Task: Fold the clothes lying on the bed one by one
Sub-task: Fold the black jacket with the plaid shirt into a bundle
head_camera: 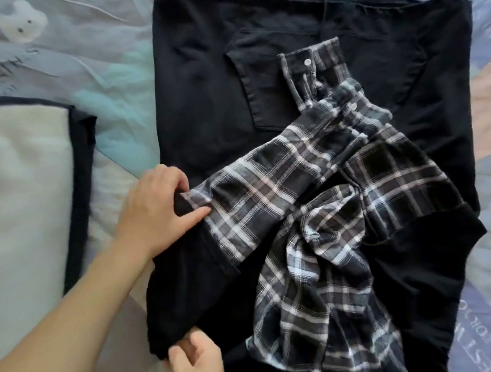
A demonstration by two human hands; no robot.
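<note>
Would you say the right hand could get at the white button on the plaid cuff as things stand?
Probably yes: the button lies uncovered on top of the black garment, with nothing over it. But the right hand now pinches the black sleeve and would have to let go first.

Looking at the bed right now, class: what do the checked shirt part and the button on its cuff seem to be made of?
Checked shirt part: apparently soft woven cloth, perhaps cotton flannel; matte, it creases and bunches loosely. Button: likely plastic; small, pale, smooth, though too small to be sure.
</note>
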